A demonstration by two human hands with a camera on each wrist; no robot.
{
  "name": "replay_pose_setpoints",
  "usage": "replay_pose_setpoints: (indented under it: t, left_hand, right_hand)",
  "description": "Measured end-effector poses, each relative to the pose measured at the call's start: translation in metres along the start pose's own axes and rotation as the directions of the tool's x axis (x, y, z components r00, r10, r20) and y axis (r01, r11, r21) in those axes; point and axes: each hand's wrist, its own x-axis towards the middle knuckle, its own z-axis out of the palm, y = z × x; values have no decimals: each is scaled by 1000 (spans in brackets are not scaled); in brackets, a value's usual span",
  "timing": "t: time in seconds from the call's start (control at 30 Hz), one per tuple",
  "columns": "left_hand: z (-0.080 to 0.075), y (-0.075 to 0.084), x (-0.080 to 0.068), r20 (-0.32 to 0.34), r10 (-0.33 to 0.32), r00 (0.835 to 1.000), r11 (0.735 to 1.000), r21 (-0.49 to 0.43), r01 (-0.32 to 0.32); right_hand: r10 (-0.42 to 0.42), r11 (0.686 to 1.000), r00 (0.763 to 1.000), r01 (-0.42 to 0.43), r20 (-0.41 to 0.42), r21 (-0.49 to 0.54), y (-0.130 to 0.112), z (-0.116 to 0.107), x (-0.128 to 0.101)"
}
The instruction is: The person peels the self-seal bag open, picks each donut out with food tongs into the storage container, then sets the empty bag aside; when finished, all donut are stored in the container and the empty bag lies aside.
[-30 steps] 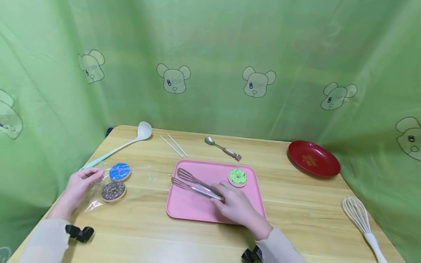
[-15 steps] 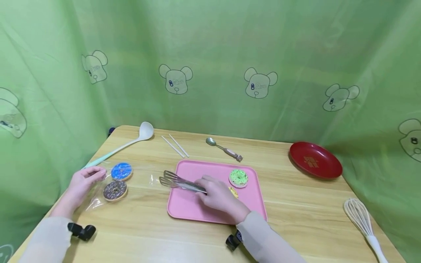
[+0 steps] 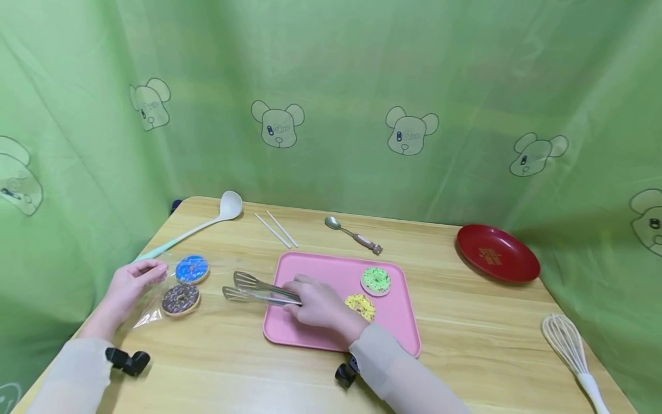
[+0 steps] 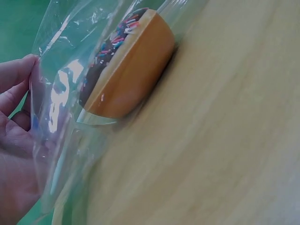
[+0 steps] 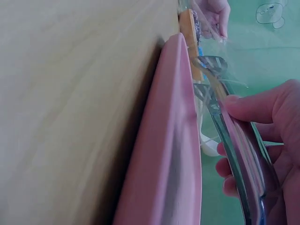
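Observation:
My left hand (image 3: 129,286) pinches the edge of a clear plastic bag (image 4: 59,101) at the table's left side. Inside it lie a blue-iced donut (image 3: 192,268) and a chocolate donut (image 3: 180,299) with sprinkles. Metal tongs (image 3: 266,291) are gripped in my right hand (image 3: 316,303), over the left part of the pink tray (image 3: 289,339). Their slotted ends reach leftward past the tray's rim, spread apart with nothing between them, pointing at the bag. On the tray sit a green donut (image 3: 375,280) and a yellow donut (image 3: 360,307), the latter partly hidden by my right wrist.
A ladle (image 3: 227,207) lies at the back left, beside two white sticks (image 3: 276,229). Behind the tray is a spoon (image 3: 357,236). A red plate (image 3: 496,253) sits at the back right, a whisk (image 3: 566,345) at the right edge. Green curtain (image 3: 341,69) surrounds the table.
My right hand has moved left with the tongs, from the middle of the tray to beyond its left rim. The yellow donut has come into sight. My left hand stays at the bag.

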Motion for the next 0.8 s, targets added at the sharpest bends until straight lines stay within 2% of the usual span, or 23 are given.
replay_pose_setpoints:
  t: [0.23, 0.6, 0.8]
  left_hand:
    - [-3, 0, 2, 3, 11, 1000, 1000, -28, -11]
    - [-2, 0, 2, -23, 10, 1000, 996, 85, -8]
    - [-1, 3, 5, -19, 31, 999, 998, 55, -30]
  right_hand:
    - [14, 999, 999, -15, 35, 30, -1, 4, 19]
    - [-33, 999, 993, 30, 110, 30, -9, 8, 37]
    - [-69, 998, 991, 67, 118, 20, -17, 10, 44]
